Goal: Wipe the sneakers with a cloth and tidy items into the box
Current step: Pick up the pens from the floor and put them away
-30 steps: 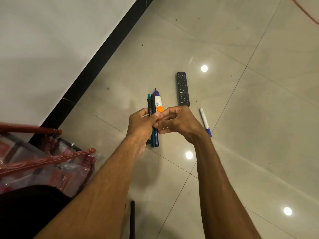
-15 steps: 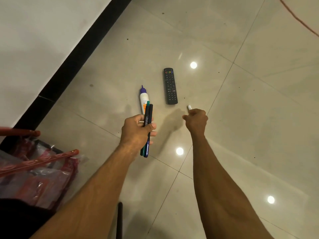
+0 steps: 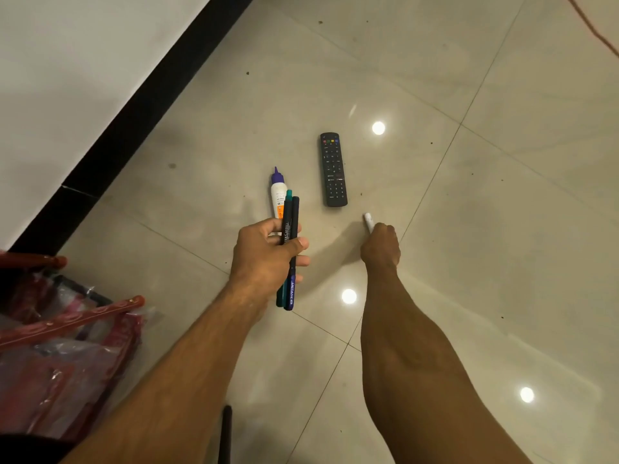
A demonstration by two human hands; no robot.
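Observation:
My left hand grips two pens, one teal and one dark blue, held upright above the tiled floor. Just beyond that hand a white glue bottle with a purple cap lies on the floor. My right hand is down at the floor with its fingers closed round a white marker, whose white end sticks out past the knuckles. A black remote control lies on the tiles beyond both hands.
A red and clear plastic bag with red handles stands at the lower left. A black skirting strip runs along the white wall at the left. A thin black rod shows at the bottom edge. Open floor tiles stretch to the right.
My hands were together over the pens one second ago. The right hand has since moved right and down onto the white marker, while the left hand keeps the two pens.

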